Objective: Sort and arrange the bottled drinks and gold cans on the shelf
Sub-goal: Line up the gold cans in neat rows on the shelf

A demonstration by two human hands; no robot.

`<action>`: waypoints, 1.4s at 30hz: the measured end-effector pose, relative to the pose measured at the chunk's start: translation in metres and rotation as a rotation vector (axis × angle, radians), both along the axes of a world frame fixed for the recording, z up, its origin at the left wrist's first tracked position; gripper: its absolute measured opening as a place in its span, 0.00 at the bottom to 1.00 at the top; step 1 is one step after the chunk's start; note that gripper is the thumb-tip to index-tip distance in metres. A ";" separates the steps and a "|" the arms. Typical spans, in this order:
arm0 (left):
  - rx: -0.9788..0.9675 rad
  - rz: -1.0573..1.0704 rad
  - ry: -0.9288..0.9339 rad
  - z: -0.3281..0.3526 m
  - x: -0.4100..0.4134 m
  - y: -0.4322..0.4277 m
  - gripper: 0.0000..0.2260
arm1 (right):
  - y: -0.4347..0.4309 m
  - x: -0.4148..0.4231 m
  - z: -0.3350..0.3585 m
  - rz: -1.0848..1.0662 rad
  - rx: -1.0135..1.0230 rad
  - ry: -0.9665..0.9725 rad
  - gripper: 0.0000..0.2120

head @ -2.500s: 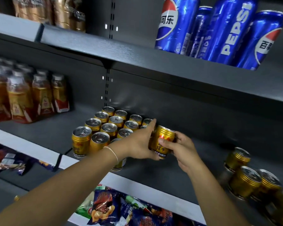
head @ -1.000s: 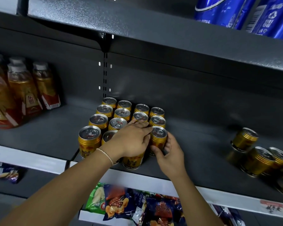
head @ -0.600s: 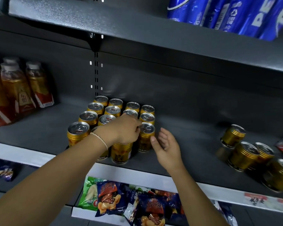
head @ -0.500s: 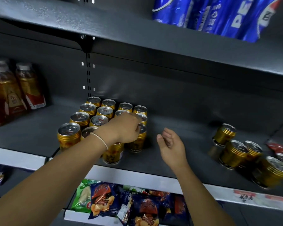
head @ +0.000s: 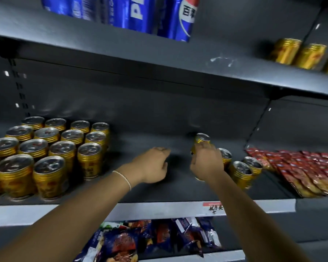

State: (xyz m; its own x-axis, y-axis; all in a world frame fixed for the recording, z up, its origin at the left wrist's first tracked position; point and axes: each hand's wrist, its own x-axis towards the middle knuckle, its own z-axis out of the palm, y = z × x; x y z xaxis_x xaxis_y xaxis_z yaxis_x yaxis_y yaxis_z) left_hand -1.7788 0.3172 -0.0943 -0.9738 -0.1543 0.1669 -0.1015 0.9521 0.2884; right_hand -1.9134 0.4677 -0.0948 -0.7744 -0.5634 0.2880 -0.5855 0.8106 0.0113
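Several gold cans [head: 51, 148] stand upright in tidy rows on the left of the dark middle shelf [head: 159, 193]. To the right a few loose gold cans [head: 241, 173] stand in a cluster. My right hand [head: 206, 163] is closed around one gold can [head: 202, 139] at the left of that cluster; only its top shows above my fingers. My left hand [head: 151, 165] hovers over the bare shelf between the two groups, fingers curled, holding nothing. No bottled drinks are in view.
Blue Pepsi cans [head: 159, 16] and more gold cans [head: 299, 53] sit on the upper shelf. Red snack packets [head: 307, 167] lie at the right of the middle shelf. Snack bags [head: 150, 241] fill the shelf below.
Both hands left the arranged rows and moved right. My right hand now grips a can in the loose cluster. The view has panned right, so the bottles are out of frame.
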 end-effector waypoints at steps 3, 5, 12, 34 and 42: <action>0.010 0.001 -0.040 -0.008 -0.011 0.015 0.21 | 0.009 -0.013 -0.002 0.013 0.148 0.003 0.21; 0.016 0.006 -0.065 -0.013 -0.014 0.021 0.22 | 0.015 -0.020 -0.004 0.042 0.205 -0.005 0.17; 0.034 0.020 -0.121 -0.024 -0.008 0.031 0.23 | 0.020 -0.021 0.005 0.160 0.139 -0.111 0.21; 0.911 0.171 0.201 0.006 0.124 -0.032 0.23 | -0.065 0.129 0.052 0.257 -0.776 -0.927 0.41; 0.830 0.098 0.078 0.016 0.176 -0.073 0.19 | -0.090 0.184 0.028 0.332 -1.024 -1.273 0.34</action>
